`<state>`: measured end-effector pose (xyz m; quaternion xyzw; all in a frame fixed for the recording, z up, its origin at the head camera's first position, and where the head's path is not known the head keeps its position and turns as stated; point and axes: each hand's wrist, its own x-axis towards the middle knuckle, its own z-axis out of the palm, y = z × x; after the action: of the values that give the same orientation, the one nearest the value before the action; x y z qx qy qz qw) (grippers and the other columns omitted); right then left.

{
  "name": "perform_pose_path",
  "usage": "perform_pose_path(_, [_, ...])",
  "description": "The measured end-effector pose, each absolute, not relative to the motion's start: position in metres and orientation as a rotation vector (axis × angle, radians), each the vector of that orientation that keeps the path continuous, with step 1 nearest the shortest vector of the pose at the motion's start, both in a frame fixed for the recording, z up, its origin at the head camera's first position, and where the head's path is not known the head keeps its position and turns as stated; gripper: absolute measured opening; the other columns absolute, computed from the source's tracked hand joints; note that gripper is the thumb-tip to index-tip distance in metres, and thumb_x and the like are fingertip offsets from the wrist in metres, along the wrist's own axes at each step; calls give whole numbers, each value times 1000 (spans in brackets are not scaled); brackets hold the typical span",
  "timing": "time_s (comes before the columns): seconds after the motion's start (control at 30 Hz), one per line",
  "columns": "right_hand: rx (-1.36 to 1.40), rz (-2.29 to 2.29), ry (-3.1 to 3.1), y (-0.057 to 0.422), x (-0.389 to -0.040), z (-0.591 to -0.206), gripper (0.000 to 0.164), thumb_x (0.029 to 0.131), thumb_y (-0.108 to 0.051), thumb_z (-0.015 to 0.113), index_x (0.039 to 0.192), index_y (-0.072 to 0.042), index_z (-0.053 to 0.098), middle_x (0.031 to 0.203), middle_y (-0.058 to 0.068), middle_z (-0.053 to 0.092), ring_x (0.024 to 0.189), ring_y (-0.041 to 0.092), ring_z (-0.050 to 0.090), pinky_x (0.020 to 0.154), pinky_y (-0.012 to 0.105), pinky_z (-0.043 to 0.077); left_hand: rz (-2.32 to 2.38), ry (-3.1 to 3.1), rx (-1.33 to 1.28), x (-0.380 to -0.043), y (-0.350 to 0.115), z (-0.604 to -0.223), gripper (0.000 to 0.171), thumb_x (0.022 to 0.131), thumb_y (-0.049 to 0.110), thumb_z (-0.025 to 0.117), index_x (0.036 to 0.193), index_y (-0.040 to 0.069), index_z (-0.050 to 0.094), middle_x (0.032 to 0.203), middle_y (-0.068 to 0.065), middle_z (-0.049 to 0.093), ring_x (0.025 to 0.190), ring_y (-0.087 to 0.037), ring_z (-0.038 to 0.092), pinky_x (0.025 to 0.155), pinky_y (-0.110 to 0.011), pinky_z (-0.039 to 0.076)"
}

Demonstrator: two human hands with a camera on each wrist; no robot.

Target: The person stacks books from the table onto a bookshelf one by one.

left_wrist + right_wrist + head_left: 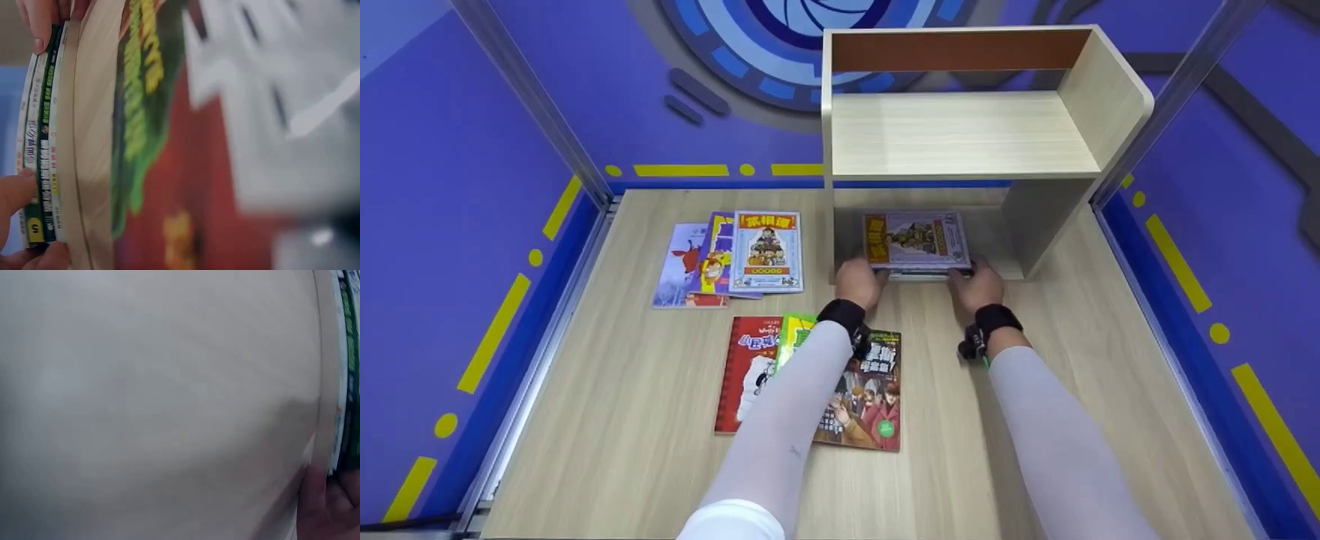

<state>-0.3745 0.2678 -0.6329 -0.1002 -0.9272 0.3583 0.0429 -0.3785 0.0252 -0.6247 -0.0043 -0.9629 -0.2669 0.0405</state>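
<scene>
A stack of books (919,238) lies flat on the lower level of a pale wooden bookshelf (960,139), the top cover yellow and lilac. My left hand (859,283) holds the stack's left end and my right hand (979,286) its right end. In the left wrist view the white and dark green spines (42,129) face out, a thumb on the spine side near each end and other fingers at the ends. The right wrist view catches fingers (320,500) at one end of the stack; most of that hand is out of frame.
Left of the shelf, three overlapping books (765,251) lie on the wooden table (622,375). Nearer me are a red book (746,367), a green-yellow one and a dark comic-style book (877,405), partly under my left forearm. Blue-purple walls (427,210) enclose the table.
</scene>
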Motion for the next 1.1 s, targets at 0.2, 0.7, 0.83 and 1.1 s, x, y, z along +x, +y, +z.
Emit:
perform_pose_path(0.2, [-43, 1358, -3008, 275, -374, -619, 68, 89, -25, 63, 145, -7, 30, 143, 19, 43, 121, 34, 50, 97, 44, 44, -739, -3076, -149, -370, 11, -622, 82, 85, 44, 64, 138, -10, 31, 116, -22, 60, 103, -31, 61, 89, -38, 50])
perform_pose_path(0.7, [-8, 790, -3050, 246, -273, -604, 96, 87, -44, 62, 149, 2, 6, 155, 26, 0, 142, 43, 2, 109, 63, 16, -245, -3264, -267, -259, 1, -581, 113, 75, 76, 52, 148, -2, 15, 153, -29, 9, 143, -42, 6, 115, -48, 18])
perform_pose_path(0.83, [-29, 783, -3031, 235, -226, -603, 95, 87, -50, 59, 149, 3, 9, 154, 28, -1, 141, 46, 2, 109, 63, 16, -255, -3201, -298, -220, -5, -581, 112, 74, 77, 51, 148, -1, 19, 152, -29, 12, 142, -43, 13, 114, -50, 19])
perform_pose_path(1.1, [17, 792, -3044, 198, -155, -618, 94, 86, -55, 58, 148, 3, 16, 153, 29, 7, 141, 45, 10, 111, 55, 21, -336, -3117, -160, -161, -22, -593, 105, 78, 70, 55, 146, -3, 25, 151, -30, 19, 140, -42, 19, 114, -49, 22])
